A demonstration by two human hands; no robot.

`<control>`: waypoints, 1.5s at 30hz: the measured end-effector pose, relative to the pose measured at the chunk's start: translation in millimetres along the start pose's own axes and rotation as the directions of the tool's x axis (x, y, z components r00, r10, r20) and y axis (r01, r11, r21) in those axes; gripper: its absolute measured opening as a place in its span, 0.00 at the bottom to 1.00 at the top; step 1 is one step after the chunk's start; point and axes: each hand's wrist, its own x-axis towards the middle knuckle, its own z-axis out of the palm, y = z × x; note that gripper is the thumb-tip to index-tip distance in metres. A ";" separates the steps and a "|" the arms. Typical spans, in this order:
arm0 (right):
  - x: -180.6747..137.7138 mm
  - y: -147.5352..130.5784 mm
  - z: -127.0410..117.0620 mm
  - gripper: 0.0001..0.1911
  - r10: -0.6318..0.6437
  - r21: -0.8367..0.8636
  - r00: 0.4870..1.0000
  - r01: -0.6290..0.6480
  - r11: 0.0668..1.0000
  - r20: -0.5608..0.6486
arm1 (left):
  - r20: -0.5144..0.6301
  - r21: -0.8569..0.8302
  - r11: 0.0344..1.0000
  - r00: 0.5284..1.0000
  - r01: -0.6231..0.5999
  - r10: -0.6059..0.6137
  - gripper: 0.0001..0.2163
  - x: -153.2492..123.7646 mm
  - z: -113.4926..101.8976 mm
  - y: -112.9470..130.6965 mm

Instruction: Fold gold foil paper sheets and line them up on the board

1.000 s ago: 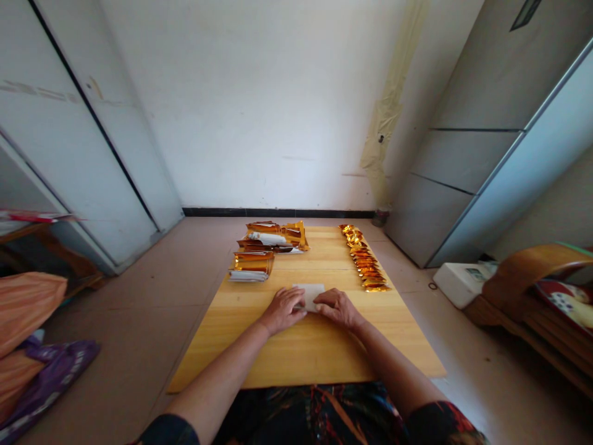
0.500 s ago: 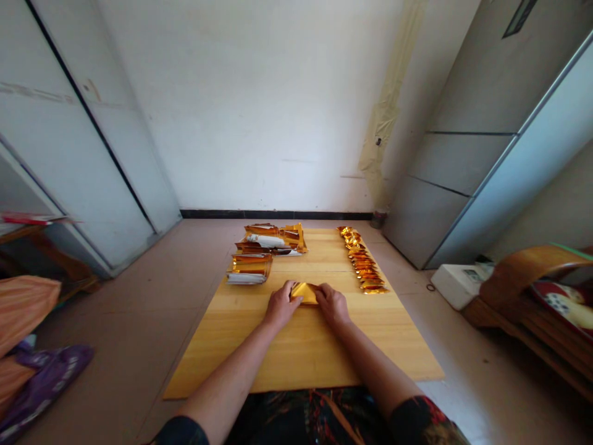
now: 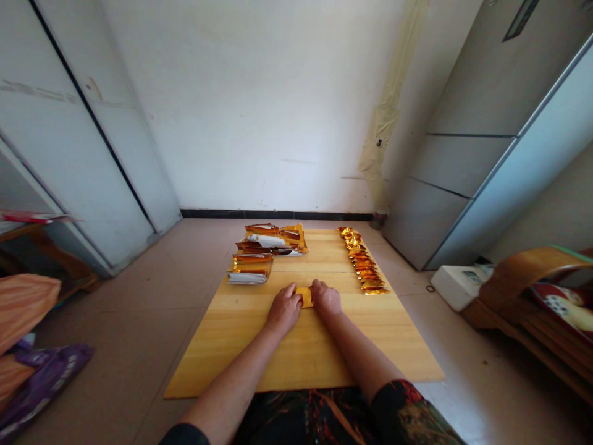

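Note:
A small folded piece of gold foil paper lies on the wooden board, between my two hands. My left hand pinches its left side with curled fingers. My right hand presses on its right side, fingers closed over it. Most of the paper is hidden under my fingers. A row of finished folded gold pieces runs along the board's right edge. Stacks of gold foil sheets sit at the far left, with a second pile of gold foil sheets behind them.
The board lies on a tiled floor. A grey refrigerator stands at the right, a white door at the left. A white box and a wooden chair are at the right. Orange and purple bags lie at the left.
A second ago my hands pressed a flat sheet with its white side up. It has been folded over to show gold, then folded smaller, and my hands have drawn closer together.

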 end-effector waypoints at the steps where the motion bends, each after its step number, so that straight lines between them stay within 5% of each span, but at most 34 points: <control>1: 0.3 -0.3 -1.1 0.11 0.005 0.000 1.000 -0.005 1.000 0.008 | 0.003 0.017 1.000 1.000 -0.001 0.001 0.09 -0.2 0.6 0.2; 20: -2.6 -5.8 -6.8 0.09 0.141 0.041 0.990 -0.142 0.989 0.019 | -0.014 0.184 0.983 1.000 0.026 -0.023 0.09 -7.1 -11.8 8.5; 27: -5.3 2.1 2.5 0.09 0.080 0.038 0.987 -0.075 0.996 -0.139 | -0.004 0.189 0.982 1.000 0.004 -0.003 0.09 -8.6 -18.5 13.1; 34: -8.0 16.4 -1.9 0.09 0.065 0.057 0.993 -0.060 0.997 -0.103 | 0.001 0.122 0.991 0.999 0.052 -0.053 0.09 -8.5 -18.0 12.5; 38: -7.6 26.5 -10.8 0.09 0.120 0.202 0.986 -0.094 0.975 -0.117 | 0.006 0.101 0.993 0.998 0.063 -0.064 0.09 -8.4 -18.5 13.4; 42: -4.7 22.0 -19.9 0.12 0.109 0.492 0.969 0.014 0.870 -0.220 | -0.001 0.117 0.992 0.998 0.056 -0.056 0.08 -8.2 -17.2 12.0; 45: -3.5 10.2 -18.6 0.10 0.015 0.675 1.000 -0.015 0.738 0.007 | -0.005 0.111 0.991 0.997 0.074 -0.074 0.08 -8.1 -15.5 9.8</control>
